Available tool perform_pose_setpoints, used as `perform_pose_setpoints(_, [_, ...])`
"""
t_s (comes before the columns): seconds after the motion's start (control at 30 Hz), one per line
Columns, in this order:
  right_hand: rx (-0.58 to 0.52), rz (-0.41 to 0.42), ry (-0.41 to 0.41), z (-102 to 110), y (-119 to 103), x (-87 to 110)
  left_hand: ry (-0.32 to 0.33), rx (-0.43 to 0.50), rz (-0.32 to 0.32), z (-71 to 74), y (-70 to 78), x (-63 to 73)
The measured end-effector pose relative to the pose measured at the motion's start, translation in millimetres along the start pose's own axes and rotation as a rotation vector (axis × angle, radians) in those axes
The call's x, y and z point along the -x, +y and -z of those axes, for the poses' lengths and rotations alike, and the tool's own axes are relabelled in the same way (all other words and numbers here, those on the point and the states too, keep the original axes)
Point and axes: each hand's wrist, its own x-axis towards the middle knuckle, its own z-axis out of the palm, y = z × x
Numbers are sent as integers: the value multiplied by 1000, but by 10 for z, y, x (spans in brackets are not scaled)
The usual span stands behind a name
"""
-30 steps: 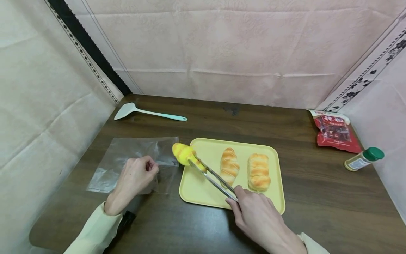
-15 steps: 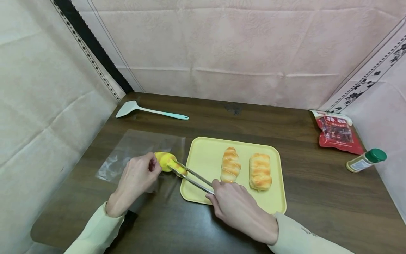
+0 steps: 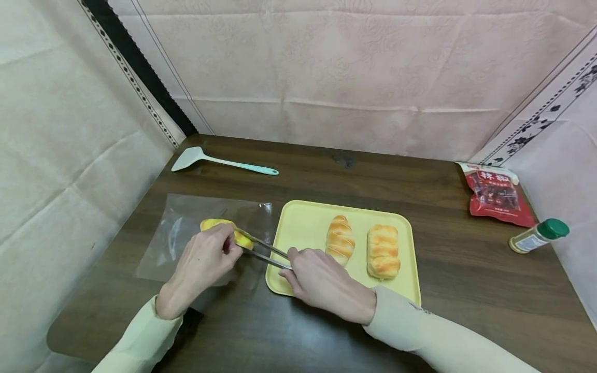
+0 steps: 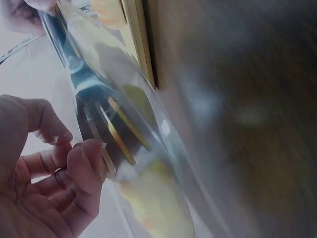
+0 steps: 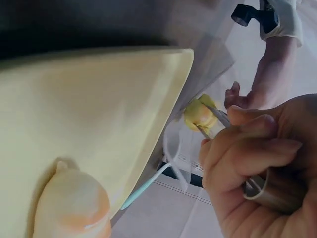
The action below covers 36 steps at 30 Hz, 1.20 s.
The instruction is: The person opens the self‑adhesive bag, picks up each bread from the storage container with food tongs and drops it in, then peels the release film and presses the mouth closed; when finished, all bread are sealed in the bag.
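In the head view my left hand (image 3: 202, 261) pinches the edge of a clear plastic bag (image 3: 172, 223) between thumb and fingers. Metal tongs (image 3: 267, 254) are gripped in my right hand (image 3: 322, 282), pointing left. Their tips clamp a yellow bread roll (image 3: 214, 223), partly hidden behind my left hand. The left wrist view shows clear film along the tongs and the roll (image 4: 158, 203), which appears to be inside the bag's mouth. In the right wrist view, my curled fingers wrap the tongs' handle, and the roll (image 5: 198, 115) sits at the far end.
Right of the bag lies a yellow tray (image 3: 298, 215) with two golden bread rolls, one twisted (image 3: 339, 241) and one oblong (image 3: 382, 251). Behind are a pale green spatula (image 3: 224, 161), a red snack packet (image 3: 499, 194) and a green-capped jar (image 3: 536, 235) at the right.
My right hand has carried the roll in the tongs leftward, from over the tray's left edge into the bag area behind my left hand. The left hand has stayed nearly in place; the bag has shifted slightly.
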Motion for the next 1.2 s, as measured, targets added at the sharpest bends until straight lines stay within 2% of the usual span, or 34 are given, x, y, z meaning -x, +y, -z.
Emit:
perform_pose_setpoints(0.2, [-3, 10, -25, -55, 11, -228, -39, 6, 7, -2, 39, -13])
perform_pose_setpoints(0.47, [-52, 12, -53, -86, -32, -495, 11, 3, 6, -5, 47, -13])
perform_pose_setpoints(0.6, [-45, 3, -59, -118, -62, -640, 23, -2, -23, -10, 50, -14])
perform_pose_setpoints(0.87, [-55, -5, -93, -174, -69, -858, -22, -12, -38, -3, 49, -20])
perform_pose_setpoints(0.93, [-53, -12, -92, -232, -56, -923, -29, -12, -45, 3, 45, -19])
perform_pose_setpoints(1.13, [36, -51, -61, -795, 134, -1228, -43, -2, -46, 1, 27, -18])
perform_pose_setpoints(1.2, [23, -64, -76, -815, 111, -1267, -42, 3, -49, 3, 20, -17])
